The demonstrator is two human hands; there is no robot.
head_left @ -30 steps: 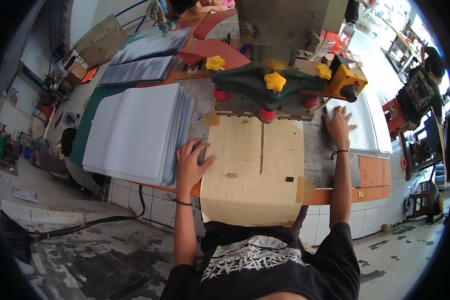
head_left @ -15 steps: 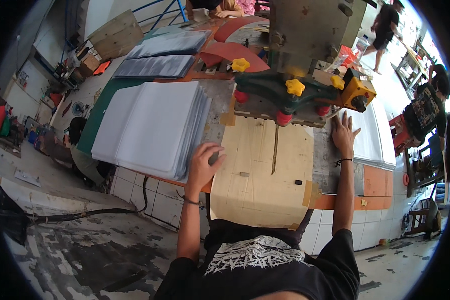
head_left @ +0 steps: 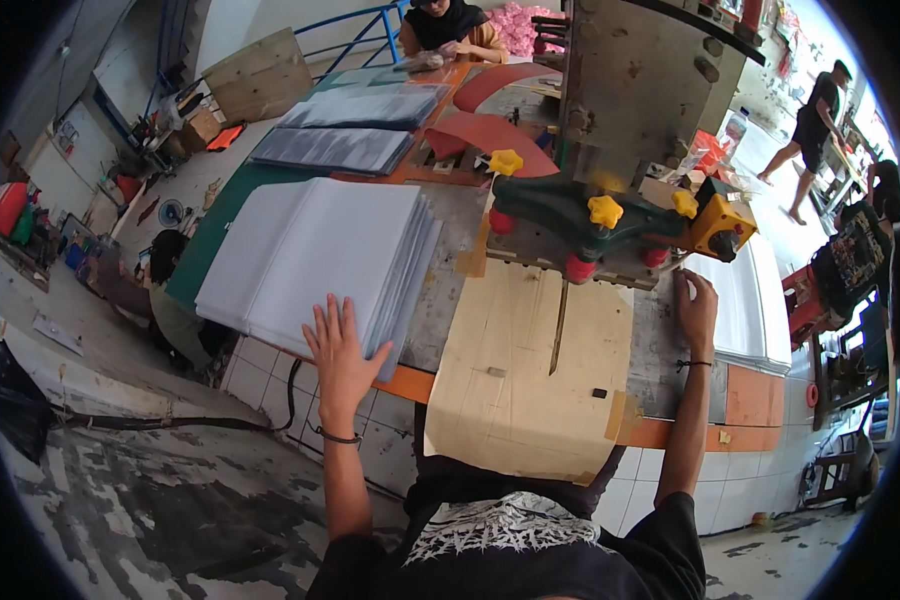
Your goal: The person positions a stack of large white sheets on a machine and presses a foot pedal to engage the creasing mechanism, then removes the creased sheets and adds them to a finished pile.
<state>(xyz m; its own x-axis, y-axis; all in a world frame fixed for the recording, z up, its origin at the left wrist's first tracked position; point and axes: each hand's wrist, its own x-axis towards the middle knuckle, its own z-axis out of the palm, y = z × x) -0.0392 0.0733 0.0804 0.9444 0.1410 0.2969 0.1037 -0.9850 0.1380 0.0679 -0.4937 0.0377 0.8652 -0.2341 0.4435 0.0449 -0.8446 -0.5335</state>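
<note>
My left hand (head_left: pixel 342 358) lies open, fingers spread, over the near right corner of a thick stack of whitish, translucent sheets (head_left: pixel 320 235). My right hand (head_left: pixel 698 308) is curled, at the left edge of another white sheet stack (head_left: pixel 745 300); whatever its fingers hold, if anything, I cannot make out. Between my hands a tan board (head_left: pixel 520 390) with a long slot and two small blocks reaches past the table edge. Above its far end stands a press head (head_left: pixel 590 225) with yellow star knobs and red feet.
Dark-tinted clear sheet piles (head_left: pixel 330 150) and curved red pieces (head_left: pixel 495 140) lie farther back. A yellow switch box (head_left: pixel 722 228) juts from the press's right side. A person (head_left: pixel 448 40) sits across the table; another (head_left: pixel 815 125) walks at the far right.
My left hand has moved left and opened from a curled pose onto the stack. My right hand's spread fingers have curled and drawn nearer. The view has shifted, showing more of the far person.
</note>
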